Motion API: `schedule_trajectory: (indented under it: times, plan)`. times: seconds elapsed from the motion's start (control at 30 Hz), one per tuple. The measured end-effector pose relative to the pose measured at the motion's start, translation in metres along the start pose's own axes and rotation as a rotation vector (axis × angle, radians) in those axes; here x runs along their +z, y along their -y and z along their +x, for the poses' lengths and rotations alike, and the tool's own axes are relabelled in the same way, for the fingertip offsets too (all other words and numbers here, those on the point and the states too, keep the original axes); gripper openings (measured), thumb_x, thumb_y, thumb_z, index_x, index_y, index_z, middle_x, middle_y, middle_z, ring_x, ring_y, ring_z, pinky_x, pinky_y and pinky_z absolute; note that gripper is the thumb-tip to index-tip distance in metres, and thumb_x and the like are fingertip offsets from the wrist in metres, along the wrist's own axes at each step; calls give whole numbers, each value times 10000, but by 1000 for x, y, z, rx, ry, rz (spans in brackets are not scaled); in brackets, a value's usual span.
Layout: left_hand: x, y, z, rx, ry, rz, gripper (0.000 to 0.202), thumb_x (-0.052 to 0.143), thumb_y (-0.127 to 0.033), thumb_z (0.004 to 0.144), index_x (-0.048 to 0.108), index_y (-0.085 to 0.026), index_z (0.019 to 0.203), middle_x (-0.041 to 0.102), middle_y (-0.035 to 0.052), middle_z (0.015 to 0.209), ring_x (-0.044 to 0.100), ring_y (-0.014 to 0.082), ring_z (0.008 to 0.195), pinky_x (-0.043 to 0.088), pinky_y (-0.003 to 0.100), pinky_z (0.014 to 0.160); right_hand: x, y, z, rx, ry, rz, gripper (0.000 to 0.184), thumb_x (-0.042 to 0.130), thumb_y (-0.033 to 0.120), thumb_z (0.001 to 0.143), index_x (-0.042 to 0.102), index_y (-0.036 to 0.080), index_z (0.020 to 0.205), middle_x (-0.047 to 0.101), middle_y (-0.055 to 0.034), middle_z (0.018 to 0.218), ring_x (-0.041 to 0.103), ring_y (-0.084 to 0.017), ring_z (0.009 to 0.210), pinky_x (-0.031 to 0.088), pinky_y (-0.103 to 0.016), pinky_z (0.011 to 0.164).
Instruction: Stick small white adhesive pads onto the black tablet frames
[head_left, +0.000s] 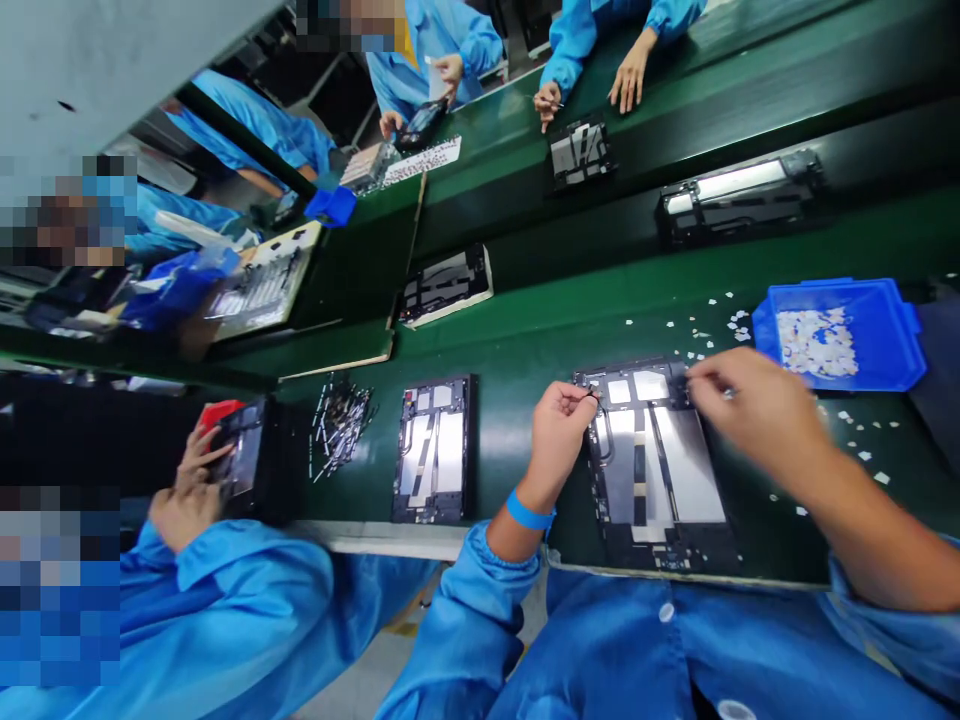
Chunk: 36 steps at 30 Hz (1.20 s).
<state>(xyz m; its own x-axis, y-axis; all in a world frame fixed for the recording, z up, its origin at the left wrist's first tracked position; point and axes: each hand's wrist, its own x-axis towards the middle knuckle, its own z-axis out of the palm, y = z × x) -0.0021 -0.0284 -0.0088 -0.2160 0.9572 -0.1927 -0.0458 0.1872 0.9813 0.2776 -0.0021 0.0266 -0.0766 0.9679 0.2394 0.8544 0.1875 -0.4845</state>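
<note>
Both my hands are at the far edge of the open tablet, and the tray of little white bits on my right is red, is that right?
No, the head view shows the tray is blue, not red. The left hand and right hand are at the far edge of the open tablet, and the tray lies on the right.

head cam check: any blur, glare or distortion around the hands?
Head view: right hand smeared by motion blur, left hand sharp. Soft glare on the tablet's silver panels. Strong wide-angle bend: the belt edges curve and the scene tilts. Lighting is even, shadows faint.
</note>
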Motion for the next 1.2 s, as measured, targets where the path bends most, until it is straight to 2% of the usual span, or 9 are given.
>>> schedule_trajectory:
  times: [0.1, 0.2, 0.47, 0.67, 0.83, 0.93, 1.03, 1.13, 1.2]
  plan:
    - [2, 1, -3, 32, -23, 28, 191, 778, -281, 783, 629, -193, 865, 680, 0, 801, 630, 128, 749, 470, 248, 705, 42, 59, -5, -184, 98, 183, 216, 530, 246, 973, 734, 221, 906, 748, -79, 919, 689, -248, 906, 495, -364, 827]
    - [2, 1, -7, 59, -35, 72, 151, 754, -262, 796, 645, -192, 872, 679, -2, 790, 628, 129, 730, 477, 252, 690, 72, 93, -4, -208, 151, 213, 224, 549, 273, 990, 750, 219, 908, 752, -72, 905, 686, -245, 889, 490, -348, 812]
    - [5, 0, -15, 193, -74, 246, 37, 708, -206, 825, 673, -194, 827, 716, 15, 837, 645, 145, 768, 499, 278, 730, 82, 93, -1, -110, 167, 275, 175, 578, 200, 884, 715, 228, 779, 735, -50, 820, 660, -222, 808, 436, -309, 719]
    - [3, 2, -8, 94, -52, 114, 101, 735, -230, 804, 649, -187, 836, 704, 10, 831, 647, 136, 752, 498, 264, 717, 85, 94, 5, -136, 214, 292, 191, 530, 196, 877, 669, 222, 749, 695, -51, 783, 623, -206, 761, 386, -306, 697]
    - [3, 4, -5, 85, -30, 94, 138, 759, -233, 777, 640, -182, 825, 698, 1, 807, 633, 124, 734, 479, 248, 704, 88, 98, 11, -149, 152, 285, 149, 536, 171, 824, 588, 224, 695, 657, -46, 742, 585, -196, 728, 372, -309, 680]
    - [4, 3, -5, 49, -22, 59, 170, 769, -278, 792, 640, -176, 838, 673, -13, 756, 608, 114, 695, 451, 233, 664, 68, 77, 13, -79, 105, 294, 118, 550, 185, 793, 572, 229, 686, 654, -36, 731, 587, -198, 724, 378, -316, 673]
    - [4, 2, -5, 22, -26, 16, 189, 773, -293, 793, 638, -172, 847, 660, -18, 742, 599, 110, 687, 443, 227, 659, 25, 18, 9, 85, 18, 215, 80, 574, 251, 801, 626, 241, 741, 667, -38, 754, 593, -208, 703, 389, -334, 660]
    - [-1, -4, -9, 38, -9, 54, 153, 751, -274, 811, 653, -175, 875, 674, -6, 771, 613, 120, 714, 467, 239, 689, -18, -50, 2, 351, -108, -181, 192, 587, 398, 861, 581, 282, 707, 543, -29, 633, 441, -208, 560, 293, -371, 597]
    - [-9, -9, -12, 88, 16, 180, 110, 723, -254, 843, 682, -179, 912, 696, 8, 808, 617, 128, 722, 476, 250, 692, -32, -71, -2, 380, -40, -286, 263, 536, 473, 914, 582, 303, 718, 500, -33, 607, 379, -213, 531, 267, -379, 584]
